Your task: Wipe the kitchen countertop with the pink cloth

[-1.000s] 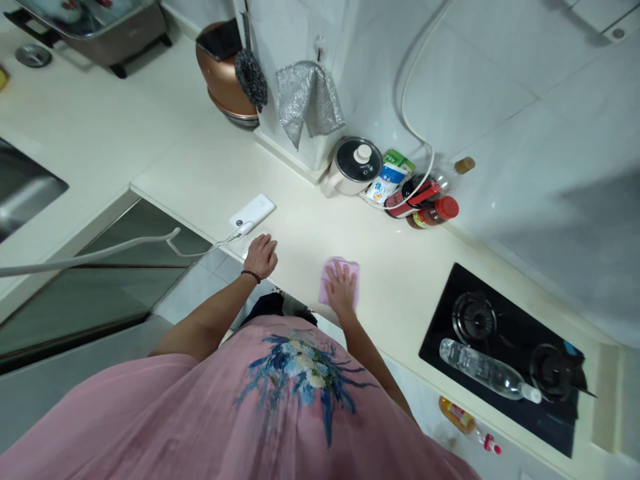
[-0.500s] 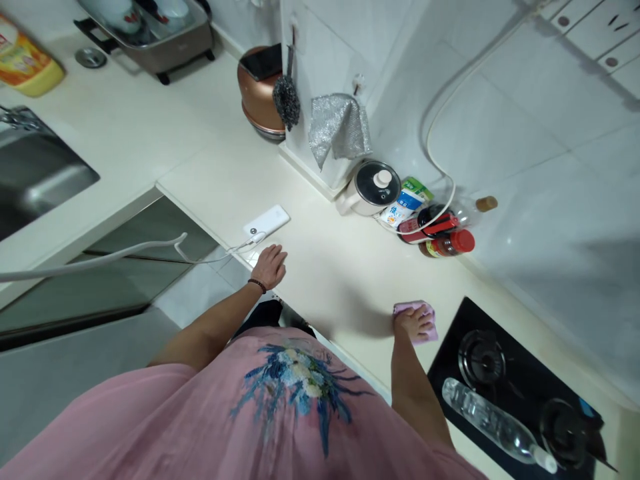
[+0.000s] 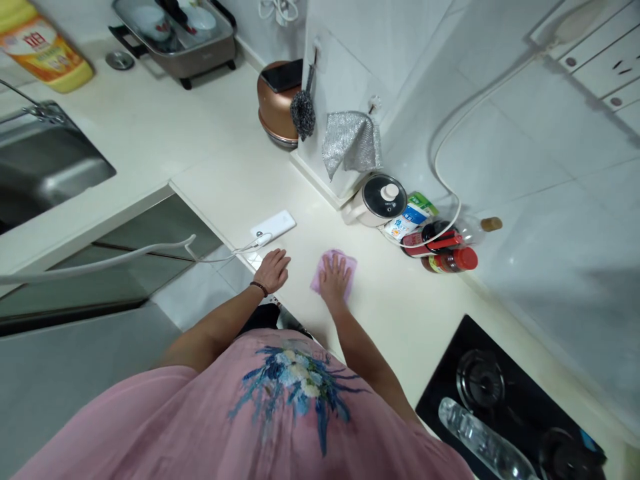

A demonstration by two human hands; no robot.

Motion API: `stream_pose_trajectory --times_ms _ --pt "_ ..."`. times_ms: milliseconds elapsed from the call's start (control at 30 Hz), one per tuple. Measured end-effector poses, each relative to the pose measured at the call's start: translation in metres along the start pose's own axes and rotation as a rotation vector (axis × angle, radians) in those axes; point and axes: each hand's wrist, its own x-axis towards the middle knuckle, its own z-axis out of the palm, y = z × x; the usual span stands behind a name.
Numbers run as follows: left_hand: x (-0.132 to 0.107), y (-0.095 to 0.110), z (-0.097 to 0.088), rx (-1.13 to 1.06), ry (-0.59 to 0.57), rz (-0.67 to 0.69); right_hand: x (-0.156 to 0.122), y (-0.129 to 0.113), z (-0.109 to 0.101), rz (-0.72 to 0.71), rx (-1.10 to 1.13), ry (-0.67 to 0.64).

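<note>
My right hand [image 3: 334,279] lies flat, fingers spread, pressing a pink cloth [image 3: 346,264] onto the cream countertop [image 3: 400,300]. My left hand [image 3: 273,270], a dark band on its wrist, rests on the counter's front edge with the fingers loosely apart and nothing in it. Just beyond it lies a white power bank [image 3: 273,226] with a cable plugged in.
Behind stand a small white pot with a black lid [image 3: 376,199], a carton [image 3: 407,217] and sauce bottles [image 3: 447,259]. A black gas hob [image 3: 500,393] with a clear bottle [image 3: 480,443] lying on it is at lower right. A sink [image 3: 45,163], a copper pot [image 3: 279,100] and a yellow bottle [image 3: 43,47] are at left.
My right hand slid the pink cloth right to the hob's edge, then back left to near my left hand. The left hand stayed put. The view shifted slightly.
</note>
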Motion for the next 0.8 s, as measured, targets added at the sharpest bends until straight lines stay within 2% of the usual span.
stream_pose_trajectory --times_ms 100,200,367,467,600,800 --pt "0.0 0.0 0.0 -0.006 -0.002 -0.004 -0.027 -0.004 0.002 -0.096 0.001 -0.048" --pt "0.0 0.0 -0.001 -0.015 0.001 -0.009 -0.063 0.011 0.002 -0.144 0.033 -0.02" --pt "0.0 0.002 -0.001 -0.021 0.008 -0.012 -0.132 0.043 0.011 -0.12 0.012 -0.013" --pt "0.0 0.002 -0.001 -0.013 0.01 -0.013 -0.156 0.053 0.019 -0.079 -0.005 -0.011" --pt "0.0 0.002 0.0 -0.002 0.006 -0.015 -0.153 0.054 0.022 -0.042 0.008 -0.003" --pt "-0.001 -0.001 0.002 0.003 -0.017 -0.015 -0.108 0.054 0.016 -0.056 0.055 0.045"
